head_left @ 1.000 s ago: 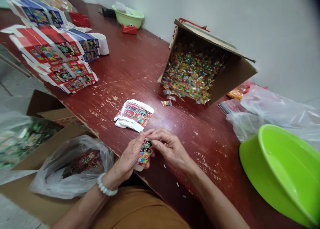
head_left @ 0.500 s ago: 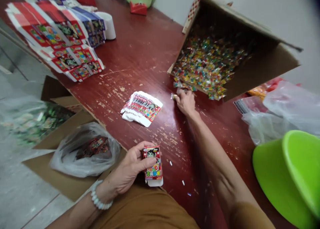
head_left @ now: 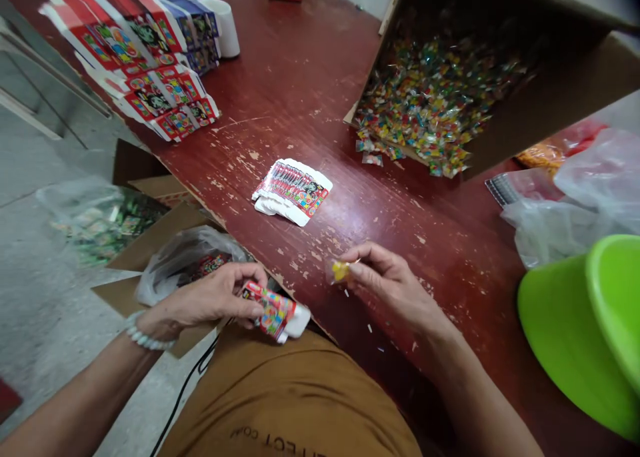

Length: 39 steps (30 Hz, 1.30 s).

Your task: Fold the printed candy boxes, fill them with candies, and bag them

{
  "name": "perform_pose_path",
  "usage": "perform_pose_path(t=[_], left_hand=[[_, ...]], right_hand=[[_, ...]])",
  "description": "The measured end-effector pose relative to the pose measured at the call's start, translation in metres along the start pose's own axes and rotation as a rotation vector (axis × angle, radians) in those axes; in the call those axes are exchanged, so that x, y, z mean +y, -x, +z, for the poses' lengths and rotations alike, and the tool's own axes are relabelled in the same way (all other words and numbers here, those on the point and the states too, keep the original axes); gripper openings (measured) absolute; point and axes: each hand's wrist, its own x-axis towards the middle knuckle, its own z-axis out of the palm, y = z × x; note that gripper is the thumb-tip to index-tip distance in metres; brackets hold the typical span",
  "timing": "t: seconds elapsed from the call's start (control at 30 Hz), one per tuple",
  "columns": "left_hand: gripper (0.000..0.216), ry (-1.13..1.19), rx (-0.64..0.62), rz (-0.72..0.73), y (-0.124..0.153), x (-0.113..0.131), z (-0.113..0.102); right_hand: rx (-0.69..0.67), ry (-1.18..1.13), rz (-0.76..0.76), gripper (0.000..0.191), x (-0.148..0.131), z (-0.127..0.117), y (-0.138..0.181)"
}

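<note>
In my left hand (head_left: 230, 294) is a small red printed candy box (head_left: 273, 314), tilted on its side with its white end flap open toward the right. My right hand (head_left: 387, 277) pinches a clear-wrapped yellow candy (head_left: 341, 270) between thumb and fingers, apart from the box. Beyond both hands, a fanned stack of flattened candy boxes (head_left: 295, 190) lies on the dark red table (head_left: 280, 127). A large cardboard carton (head_left: 565, 97) lies on its side at the upper right, with many wrapped candies (head_left: 430, 110) spilling to its lip.
Banded bundles of printed boxes (head_left: 135, 44) stand at the upper left beside a white roll (head_left: 226, 27). A green tub (head_left: 560, 324) and plastic bags (head_left: 575, 197) occupy the right. Below the table's left edge is an open carton with a plastic bag (head_left: 165, 264).
My right hand has come back from the carton's lip toward me with a yellow candy. My left hand has moved left and turned the box so its open end points right.
</note>
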Motion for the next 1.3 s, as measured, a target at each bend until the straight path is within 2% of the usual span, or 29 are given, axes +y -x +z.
perform_pose_path(t=[0.07, 0.13, 0.2, 0.27, 0.47, 0.6, 0.7, 0.77, 0.83, 0.87, 0.97, 1.03, 1.13, 1.2, 1.3], left_hand=[[0.035, 0.108, 0.072, 0.026, 0.001, 0.0, 0.002], [0.036, 0.191, 0.106, 0.091, 0.0, -0.001, 0.01], [0.037, 0.246, 0.075, 0.155, -0.002, -0.002, 0.021], [0.038, 0.265, 0.009, 0.19, -0.004, -0.003, 0.032], [0.043, 0.121, -0.16, 0.197, -0.009, 0.002, 0.06], [0.049, 0.164, -0.17, 0.256, -0.016, 0.008, 0.072], [0.055, 0.236, -0.152, 0.304, -0.021, 0.013, 0.077], [0.047, 0.3, -0.115, 0.289, -0.024, 0.016, 0.079], [0.044, 0.369, -0.072, 0.23, -0.026, 0.018, 0.081], [0.047, 0.394, -0.053, 0.203, -0.027, 0.018, 0.082], [0.046, 0.403, 0.005, 0.214, -0.031, 0.014, 0.087], [0.041, 0.358, 0.054, 0.294, -0.034, 0.01, 0.092], [0.04, 0.342, 0.099, 0.369, -0.036, 0.009, 0.096], [0.041, 0.41, 0.068, 0.318, -0.035, 0.011, 0.097], [0.042, 0.558, -0.028, 0.191, -0.033, 0.017, 0.094]], right_hand=[[0.013, -0.02, -0.031, 0.022, 0.001, 0.019, 0.015], [0.112, -0.014, -0.072, 0.024, 0.006, 0.032, 0.018], [0.228, 0.015, -0.115, 0.024, 0.013, 0.039, 0.014], [0.285, 0.058, -0.146, 0.021, 0.017, 0.04, 0.009], [0.216, 0.351, -0.335, 0.008, 0.007, 0.035, 0.004], [0.239, 0.434, -0.398, 0.016, 0.0, 0.039, 0.007], [0.253, 0.463, -0.429, 0.013, -0.002, 0.04, 0.01], [0.302, 0.353, -0.446, 0.012, -0.001, 0.037, 0.011], [0.342, 0.153, -0.373, 0.015, 0.001, 0.034, 0.011], [0.314, 0.052, -0.303, 0.021, 0.003, 0.033, 0.01], [0.094, -0.196, -0.102, 0.041, 0.011, 0.036, 0.006], [0.021, -0.264, -0.067, 0.038, 0.014, 0.041, 0.004], [0.14, -0.116, -0.203, 0.021, 0.016, 0.045, 0.004], [0.238, 0.088, -0.388, 0.014, 0.015, 0.043, 0.005], [0.194, 0.305, -0.564, 0.016, 0.013, 0.038, 0.009]])
